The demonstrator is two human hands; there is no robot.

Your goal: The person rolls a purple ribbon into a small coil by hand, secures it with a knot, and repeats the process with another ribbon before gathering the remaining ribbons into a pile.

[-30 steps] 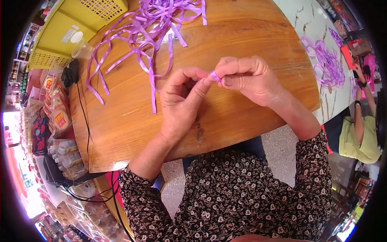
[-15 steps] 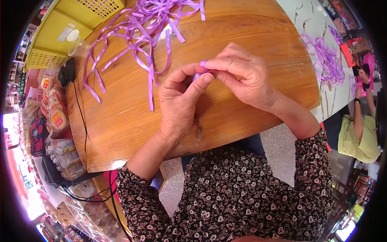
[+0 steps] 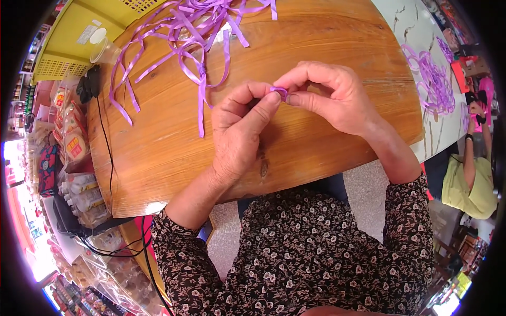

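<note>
Over the middle of the wooden table, a short bit of purple ribbon (image 3: 281, 92) shows between my fingertips, curled into a small loop. My left hand (image 3: 240, 126) pinches it between thumb and index finger, the other fingers curled in. From the other side, my right hand (image 3: 334, 97) grips its edge with thumb and index fingertips. The rest of this ribbon is hidden by the fingers. Beyond my left hand lies a tangled heap of purple ribbons (image 3: 202, 68), some knotted, with loose ends trailing toward me.
A yellow plastic basket (image 3: 68, 45) and a clear cup (image 3: 105, 51) stand at the far left. A black cable (image 3: 105, 142) runs down the table's left side. More purple ribbons (image 3: 437, 87) lie on a white marbled table at right, near a person in a yellow-green top (image 3: 469, 184).
The purple ribbon between my fingers now shows as a small open loop. My right hand has shifted slightly right, its thumb now straighter against the ribbon. The view has moved a little.
</note>
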